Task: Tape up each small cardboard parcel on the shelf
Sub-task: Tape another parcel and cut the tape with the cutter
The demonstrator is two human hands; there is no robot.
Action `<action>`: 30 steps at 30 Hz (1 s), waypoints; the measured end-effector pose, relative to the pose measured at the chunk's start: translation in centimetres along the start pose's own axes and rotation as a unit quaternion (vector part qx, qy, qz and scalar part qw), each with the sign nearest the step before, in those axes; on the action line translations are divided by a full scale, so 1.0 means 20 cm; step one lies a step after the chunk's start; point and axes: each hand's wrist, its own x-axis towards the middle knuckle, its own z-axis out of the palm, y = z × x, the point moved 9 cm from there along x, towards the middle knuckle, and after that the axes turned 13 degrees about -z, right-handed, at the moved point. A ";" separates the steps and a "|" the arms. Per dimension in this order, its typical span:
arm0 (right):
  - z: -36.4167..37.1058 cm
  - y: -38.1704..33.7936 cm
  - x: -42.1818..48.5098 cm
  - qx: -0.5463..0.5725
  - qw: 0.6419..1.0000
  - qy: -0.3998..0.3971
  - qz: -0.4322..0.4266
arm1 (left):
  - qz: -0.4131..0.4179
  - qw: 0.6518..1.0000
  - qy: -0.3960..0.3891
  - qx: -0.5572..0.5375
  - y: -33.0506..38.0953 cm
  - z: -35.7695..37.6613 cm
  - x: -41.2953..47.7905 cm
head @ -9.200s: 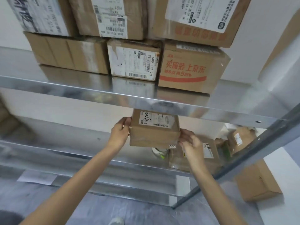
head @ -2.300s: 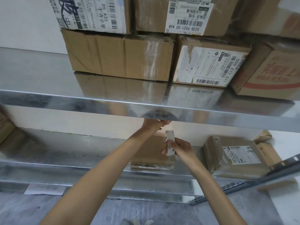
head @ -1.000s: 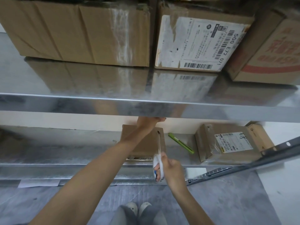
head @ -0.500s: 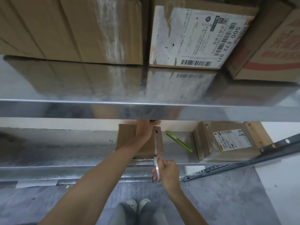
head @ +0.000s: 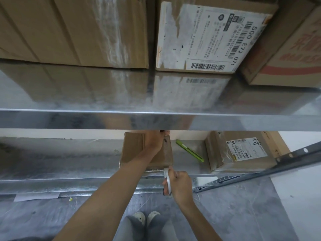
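Observation:
A small brown cardboard parcel lies on the lower metal shelf. My left hand presses down on its top, fingertips over the far edge, partly hidden by the upper shelf. Just off the parcel's near right corner, in front of the shelf edge, my right hand grips a roll of clear tape held edge-on. A strip of tape runs from the roll up over the parcel's right side. A second parcel with a white label lies further right on the same shelf.
A green utility knife lies on the shelf between the two parcels. The upper shelf carries large cardboard boxes and overhangs my hands. A grey metal rail slants at the right. My shoes stand on the grey floor.
My right hand has drawn the tape roll from the parcel's top towards me and down past its front edge. The left hand stays pressed on the parcel.

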 end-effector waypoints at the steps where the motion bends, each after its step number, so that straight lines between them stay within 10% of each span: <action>1: 0.00 0.00 0.00 0.000 1.000 -0.003 0.001 | -0.001 1.000 0.003 -0.002 -0.01 0.00 0.01; 18: 0.06 0.06 0.04 0.054 0.994 -0.039 0.085 | 0.104 0.959 -0.076 0.253 0.08 0.11 -0.06; 25: 0.05 0.06 0.02 0.052 0.994 -0.038 0.090 | 0.200 0.858 -0.070 0.468 0.02 0.09 -0.17; 30: 0.05 0.07 0.02 0.052 0.995 -0.035 0.076 | 0.191 0.886 -0.079 0.415 0.06 0.04 -0.16</action>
